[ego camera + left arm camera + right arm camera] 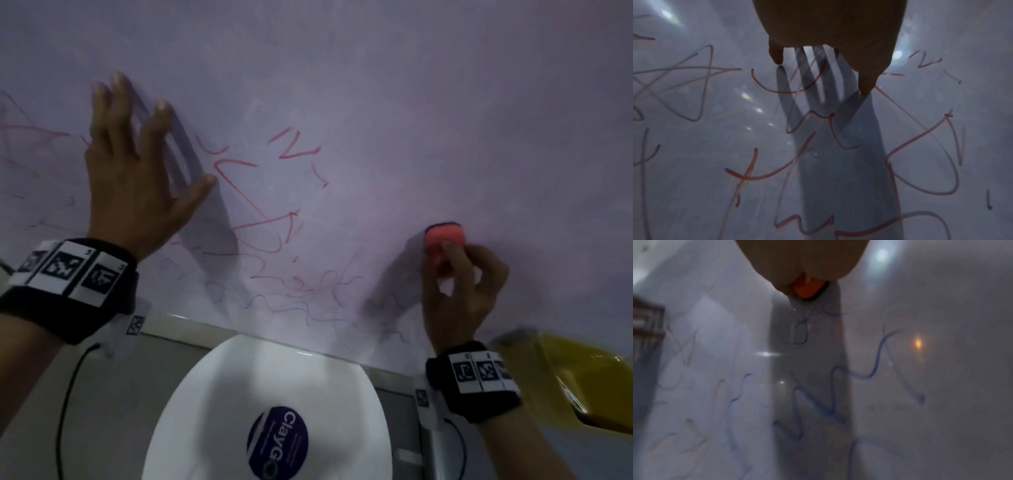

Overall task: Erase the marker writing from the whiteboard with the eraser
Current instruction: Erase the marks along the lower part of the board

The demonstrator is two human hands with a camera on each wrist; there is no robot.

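The whiteboard (411, 102) fills the head view, with red marker scribbles (260, 205) in the middle and left and thin blue squiggles (308, 305) along the bottom. My right hand (459, 274) pinches a small pink-orange eraser (443, 236) with a dark felt face against the board, right of the red writing. The right wrist view shows the eraser (807, 288) above blue squiggles (818, 402). My left hand (137, 154) rests flat on the board with fingers spread, left of the red writing. In the left wrist view its fingertips (865, 84) touch the board among red lines (777, 170).
A white round seat or lid with a purple "ClayGo" sticker (277, 442) stands below the board's bottom edge (308, 349). A yellow object (589, 377) lies at the lower right. A black cable (68, 394) hangs at the lower left.
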